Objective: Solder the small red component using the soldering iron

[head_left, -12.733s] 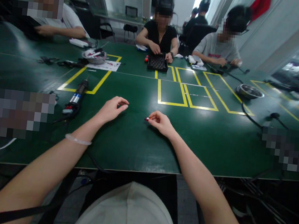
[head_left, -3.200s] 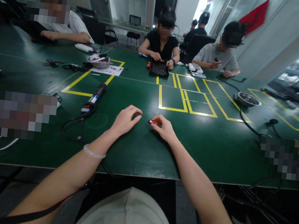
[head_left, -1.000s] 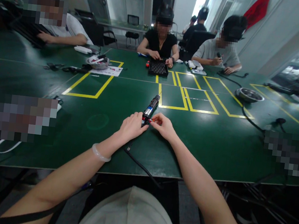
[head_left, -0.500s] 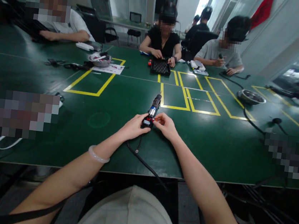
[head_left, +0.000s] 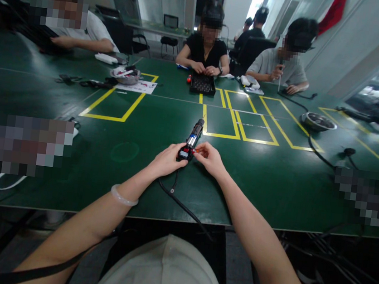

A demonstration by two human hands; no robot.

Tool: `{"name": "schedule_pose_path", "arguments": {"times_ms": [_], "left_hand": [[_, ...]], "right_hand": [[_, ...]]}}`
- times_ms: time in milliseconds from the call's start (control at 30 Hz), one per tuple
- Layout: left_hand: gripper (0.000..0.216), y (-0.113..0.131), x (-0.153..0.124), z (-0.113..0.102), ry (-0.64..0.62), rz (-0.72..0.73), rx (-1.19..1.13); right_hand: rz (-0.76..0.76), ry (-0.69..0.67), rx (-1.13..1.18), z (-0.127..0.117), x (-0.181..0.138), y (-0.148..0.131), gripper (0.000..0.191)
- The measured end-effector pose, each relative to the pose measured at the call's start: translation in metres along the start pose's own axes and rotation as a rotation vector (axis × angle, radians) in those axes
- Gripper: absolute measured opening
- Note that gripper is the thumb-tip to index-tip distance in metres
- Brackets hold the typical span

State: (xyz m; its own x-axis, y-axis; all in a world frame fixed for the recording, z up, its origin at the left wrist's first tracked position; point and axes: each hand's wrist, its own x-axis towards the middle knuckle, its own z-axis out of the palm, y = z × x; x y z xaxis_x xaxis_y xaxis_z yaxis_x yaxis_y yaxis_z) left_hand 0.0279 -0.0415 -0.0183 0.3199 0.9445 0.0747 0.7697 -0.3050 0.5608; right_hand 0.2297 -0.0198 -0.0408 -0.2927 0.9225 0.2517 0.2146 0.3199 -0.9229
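Note:
A black corded electric screwdriver (head_left: pixel 192 138) with a blue band lies on the green table (head_left: pixel 138 172), tip pointing away from me. My left hand (head_left: pixel 167 159) is closed around its near end. My right hand (head_left: pixel 210 158) pinches a small red part against the same end, fingers pressed together. The tool's black cable (head_left: pixel 182 205) trails back toward me over the table edge.
Yellow tape rectangles (head_left: pixel 239 125) mark the table beyond the tool. Across it a person works over a black tray (head_left: pixel 203 84); others sit at the far left and far right. A metal bowl (head_left: pixel 317 121) stands at the right, a bowl of parts (head_left: pixel 126 75) at the left.
Since 3.2 s ago my left hand has brought the screwdriver from the left to the table's middle. In the last second the hands stay together at its near end.

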Motion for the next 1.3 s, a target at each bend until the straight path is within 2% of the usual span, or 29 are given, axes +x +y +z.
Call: {"name": "schedule_pose_path", "arguments": {"times_ms": [567,1033,1300], "left_hand": [[0.069,-0.0037,0.0014,-0.0051,0.002,0.015,0.024],[0.067,-0.0042,0.0006,-0.0063,-0.004,-0.009,0.034],[0.068,-0.0039,0.0022,-0.0046,-0.002,-0.001,0.036]], "right_hand": [[-0.044,0.013,-0.069,-0.0001,-0.0007,0.0026,0.019],[-0.038,-0.023,-0.318,-0.0013,0.0003,0.0042,0.013],[-0.062,-0.011,-0.557,0.0042,0.0038,0.0065,0.013]]}}
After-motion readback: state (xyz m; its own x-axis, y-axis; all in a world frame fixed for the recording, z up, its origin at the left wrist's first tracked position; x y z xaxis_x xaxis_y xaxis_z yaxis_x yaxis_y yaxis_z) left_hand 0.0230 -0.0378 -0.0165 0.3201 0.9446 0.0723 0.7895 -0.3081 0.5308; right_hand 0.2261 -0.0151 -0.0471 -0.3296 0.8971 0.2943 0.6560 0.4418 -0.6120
